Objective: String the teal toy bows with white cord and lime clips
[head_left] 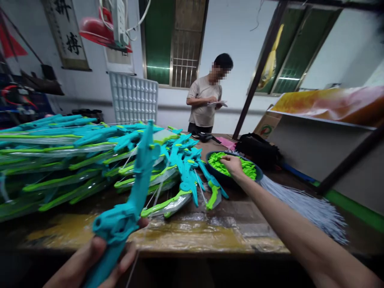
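My left hand is wrapped round the handle of a teal plastic toy bow, held tilted up in front of the table edge. Its long upper part points up and away, and a thin string hangs below it. Over a dark round bowl on the table, my right hand has its fingers pinched together on a bright green plastic piece at the top of the heap. Small green plastic pieces fill the bowl. The fingertips partly hide the pinched piece.
A large pile of teal and green toy bows covers the table's left side. White strings lie fanned out at right, near a black bag. Across the table stands a person holding papers. A red lamp hangs overhead.
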### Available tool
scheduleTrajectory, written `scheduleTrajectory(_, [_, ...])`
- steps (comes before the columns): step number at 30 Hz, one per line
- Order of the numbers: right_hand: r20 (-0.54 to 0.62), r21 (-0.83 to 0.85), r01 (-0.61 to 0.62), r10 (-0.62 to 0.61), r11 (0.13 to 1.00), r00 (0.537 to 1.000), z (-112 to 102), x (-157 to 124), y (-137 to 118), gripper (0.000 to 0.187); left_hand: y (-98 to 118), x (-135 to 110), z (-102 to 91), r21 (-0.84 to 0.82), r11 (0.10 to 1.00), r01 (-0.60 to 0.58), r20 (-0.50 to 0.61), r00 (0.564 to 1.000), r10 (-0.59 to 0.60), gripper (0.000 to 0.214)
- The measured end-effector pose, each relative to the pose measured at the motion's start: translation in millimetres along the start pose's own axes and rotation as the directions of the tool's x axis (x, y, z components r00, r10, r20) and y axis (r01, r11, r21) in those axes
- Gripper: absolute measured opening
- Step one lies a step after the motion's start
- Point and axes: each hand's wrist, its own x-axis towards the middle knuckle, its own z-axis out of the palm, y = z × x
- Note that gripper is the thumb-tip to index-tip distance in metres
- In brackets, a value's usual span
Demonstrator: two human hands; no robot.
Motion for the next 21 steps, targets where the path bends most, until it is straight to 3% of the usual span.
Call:
scheduleTrajectory(2, [0.072, 0.153, 0.076, -0.088, 0.985, 0.993, -3, -45, -20, 0.022, 0, 5, 5.5, -0.033, 0.999, -0.001, 0.068, 0.998, 0.004, 0.078])
scheduleTrajectory(5, [0.173, 0.356, 0.16, -0.233, 0.921, 0.957, -13, -131, -45, 0.026, -4, 21, 12.5, -0.058, 0.994, 0.094, 0.232, 0.97, -0.078, 0.084])
scheduleTrajectory(8, [0.237, 0.634, 0.178, -0.408, 0.752, 0.882, -27, -211, -62, 0.028, -10, 31, 20.6, 0.038, 0.984, 0.174, 0.311, 0.934, -0.177, 0.094])
scheduleTrajectory(10, [0.291, 0.745, 0.123, -0.486, 0.656, 0.824, -34, -248, -71, 0.029, -14, 30, 27.6, 0.094, 0.982, 0.163, 0.341, 0.922, -0.186, 0.085])
scheduleTrajectory(13, [0.4, 0.801, -0.044, -0.479, 0.597, 0.782, -33, -278, -79, 0.019, -17, 25, 38.4, 0.133, 0.985, 0.113, 0.397, 0.904, -0.158, 0.066])
scheduleTrajectory(15, [0.401, 0.807, -0.076, -0.449, 0.586, 0.799, -28, -287, -77, 0.018, -19, 23, 44.6, 0.144, 0.983, 0.114, 0.423, 0.891, -0.166, 0.059])
scheduleTrajectory(18, [0.303, 0.772, 0.073, -0.467, 0.632, 0.831, -21, -297, -69, 0.028, -23, 23, 52.4, 0.149, 0.985, 0.082, 0.424, 0.895, -0.138, 0.055])
scheduleTrajectory(21, [0.134, 0.666, 0.363, -0.584, 0.651, 0.801, -17, -304, -63, 0.03, -27, 24, 58.3, 0.156, 0.987, 0.045, 0.418, 0.902, -0.107, 0.053])
